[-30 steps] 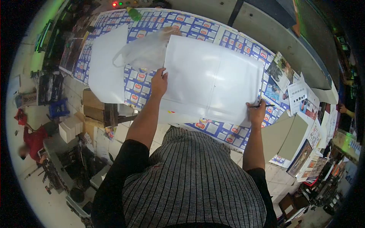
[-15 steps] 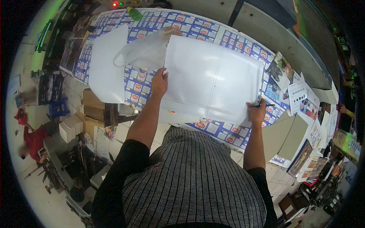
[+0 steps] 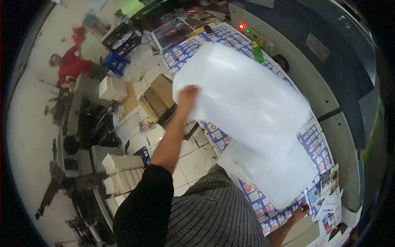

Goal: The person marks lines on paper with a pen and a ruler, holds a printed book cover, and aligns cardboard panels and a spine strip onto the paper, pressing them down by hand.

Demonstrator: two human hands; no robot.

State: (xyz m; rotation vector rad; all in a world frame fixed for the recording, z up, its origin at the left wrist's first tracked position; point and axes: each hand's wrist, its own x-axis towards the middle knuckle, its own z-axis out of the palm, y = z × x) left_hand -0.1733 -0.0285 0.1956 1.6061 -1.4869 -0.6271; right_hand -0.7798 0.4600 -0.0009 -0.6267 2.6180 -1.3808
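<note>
blue-patterned surface (image 3: 314,142) is partly covered by a bowed white sheet (image 3: 242,90), its edge gripped by the left hand (image 3: 188,100); the right hand's state (image 3: 301,210) cannot be told. if pulled unevenly, the sheet could be creased.

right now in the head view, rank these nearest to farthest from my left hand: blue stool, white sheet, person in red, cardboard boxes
1. White sheet: right at the left hand
2. Cardboard boxes: just to its left
3. Blue stool: farther left
4. Person in red: beyond the stool, farthest left
</note>
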